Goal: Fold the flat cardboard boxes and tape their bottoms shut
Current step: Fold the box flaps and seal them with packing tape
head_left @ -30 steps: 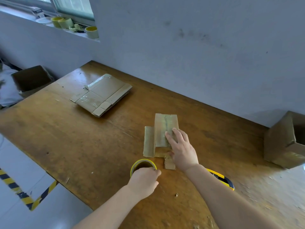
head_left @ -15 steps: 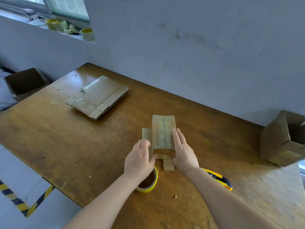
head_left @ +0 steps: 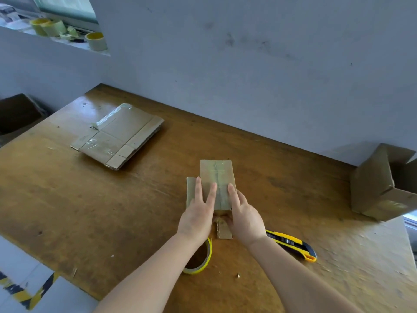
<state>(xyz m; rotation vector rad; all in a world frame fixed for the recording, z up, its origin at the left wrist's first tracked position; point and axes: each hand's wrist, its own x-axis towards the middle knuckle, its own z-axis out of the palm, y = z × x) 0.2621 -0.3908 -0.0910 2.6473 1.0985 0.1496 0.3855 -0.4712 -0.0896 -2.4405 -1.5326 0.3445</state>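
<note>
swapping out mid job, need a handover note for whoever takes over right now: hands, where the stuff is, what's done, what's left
Left hand: open, straight fingers pressing on the small box.
Right hand: open, fingers pressing the same box on its right side.
Things: the small box is mid-table, with a tape strip along its upward seam. The tape roll lies under the left forearm, and the utility knife is by the right wrist.
Done: this seam looks taped. A folded box lies on its side at the right edge.
Left: probably smooth the tape, then fold and tape the flat stack at the far left.
</note>
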